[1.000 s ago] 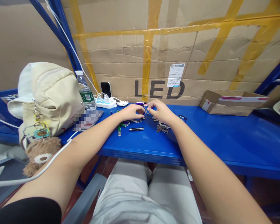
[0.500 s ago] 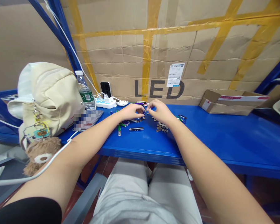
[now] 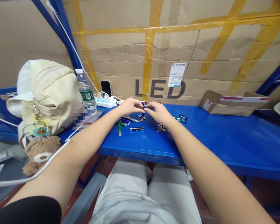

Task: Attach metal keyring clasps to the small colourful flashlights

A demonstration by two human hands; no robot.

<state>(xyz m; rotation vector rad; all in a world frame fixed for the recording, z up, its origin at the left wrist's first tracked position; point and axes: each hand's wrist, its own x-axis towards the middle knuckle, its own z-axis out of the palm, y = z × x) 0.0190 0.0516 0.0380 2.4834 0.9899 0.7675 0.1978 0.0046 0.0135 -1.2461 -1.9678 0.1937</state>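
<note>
Both my hands meet above the middle of the blue table. My left hand [image 3: 130, 107] and my right hand [image 3: 159, 112] pinch a small blue tube [image 3: 143, 114], like a mini flashlight body, held upright between the fingertips; the fingers partly hide it. Under it lie a few button cells [image 3: 141, 119], and a bigger pile of button cells [image 3: 162, 128] is beside my right wrist. A black mini flashlight [image 3: 137, 128] lies on its side nearer to me. By my left wrist are a green mini flashlight [image 3: 119, 128] and several purple, silver and green tubes [image 3: 126, 120].
Green and dark clips [image 3: 183, 118] lie right of my right hand. An open cardboard box [image 3: 233, 104] stands at the back right. At left are a cream backpack [image 3: 51, 90], a water bottle [image 3: 86, 93], a power strip [image 3: 106, 101] and a white cable [image 3: 49, 166].
My hands have turned the held tube, which now stands upright with its blue side showing. My left hand has risen slightly, uncovering more of the tubes and button cells beneath.
</note>
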